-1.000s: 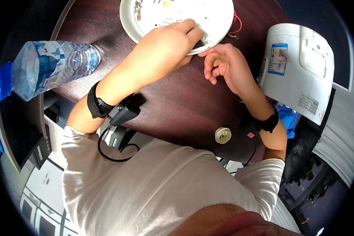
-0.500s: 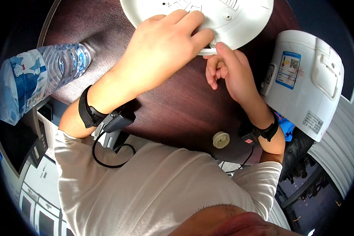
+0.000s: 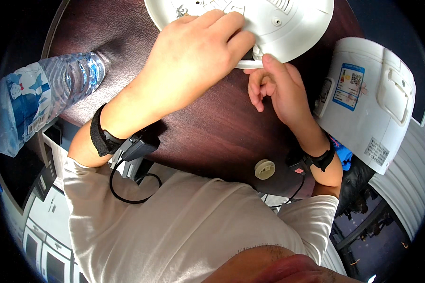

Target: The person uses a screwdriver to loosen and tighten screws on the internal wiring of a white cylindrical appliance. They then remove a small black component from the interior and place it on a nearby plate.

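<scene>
A round white plastic cover (image 3: 297,35), its ribbed inner side with screw holes facing up, lies at the far edge of the view. My left hand (image 3: 198,52) reaches over its near rim with the fingers bent down onto it; the fingertips are hidden. Between thumb and bent forefinger, my right hand (image 3: 281,85) pinches the right end of a narrow white plastic strip (image 3: 250,64) at that rim. The strip's left end goes behind my left hand. A small metallic piece (image 3: 180,11) shows on the cover beside my left knuckles.
Everything rests on a dark brown round table (image 3: 208,127). At left lies a clear water bottle (image 3: 56,89). A white rice cooker body (image 3: 368,104) with a handle stands at right. Near the front edge sits a small round cream cap (image 3: 265,169). Black straps with cabled devices circle both wrists.
The cover has shifted slightly right. My left hand has moved a little left, and the small metallic piece beside it now shows. My right hand keeps its pinch on the strip.
</scene>
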Tool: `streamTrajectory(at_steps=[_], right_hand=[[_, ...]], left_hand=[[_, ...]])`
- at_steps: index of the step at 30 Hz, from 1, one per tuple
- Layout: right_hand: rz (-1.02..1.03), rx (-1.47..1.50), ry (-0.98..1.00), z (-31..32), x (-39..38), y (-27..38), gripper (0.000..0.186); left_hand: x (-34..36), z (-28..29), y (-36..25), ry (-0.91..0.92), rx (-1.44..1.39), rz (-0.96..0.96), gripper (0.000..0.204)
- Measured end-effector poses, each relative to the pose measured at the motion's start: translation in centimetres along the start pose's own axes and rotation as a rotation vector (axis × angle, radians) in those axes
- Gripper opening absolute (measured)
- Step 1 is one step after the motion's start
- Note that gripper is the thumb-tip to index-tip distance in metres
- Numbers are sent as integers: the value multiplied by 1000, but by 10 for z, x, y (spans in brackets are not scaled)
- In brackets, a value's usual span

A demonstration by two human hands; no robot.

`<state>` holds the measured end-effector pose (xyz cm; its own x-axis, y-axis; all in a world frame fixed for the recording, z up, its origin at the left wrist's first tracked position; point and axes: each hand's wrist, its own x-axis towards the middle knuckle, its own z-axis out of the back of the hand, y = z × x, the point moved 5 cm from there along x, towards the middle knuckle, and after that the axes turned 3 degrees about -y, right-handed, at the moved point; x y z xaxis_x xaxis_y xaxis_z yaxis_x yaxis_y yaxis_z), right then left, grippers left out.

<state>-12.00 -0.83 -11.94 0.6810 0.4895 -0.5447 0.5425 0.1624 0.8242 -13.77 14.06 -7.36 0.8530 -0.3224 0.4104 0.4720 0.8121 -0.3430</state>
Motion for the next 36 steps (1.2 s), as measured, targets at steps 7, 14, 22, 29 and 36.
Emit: streamTrajectory(at_steps=[7, 14, 22, 29, 36], right_hand=[[-32, -31, 8, 0, 0, 0, 50], [-35, 5, -7, 5, 1, -2, 49], [86, -8, 29, 4, 1, -1, 52], [395, -37, 154, 0, -6, 14, 35], [499, -285, -95, -7, -8, 23, 25]], left_hand=[[6, 18, 3, 86, -104, 34, 44], [3, 16, 12, 165, -208, 47, 37], [11, 31, 16, 162, -307, -55, 23], [17, 39, 21, 225, -471, -22, 23], [20, 49, 25, 196, -503, -1, 25]])
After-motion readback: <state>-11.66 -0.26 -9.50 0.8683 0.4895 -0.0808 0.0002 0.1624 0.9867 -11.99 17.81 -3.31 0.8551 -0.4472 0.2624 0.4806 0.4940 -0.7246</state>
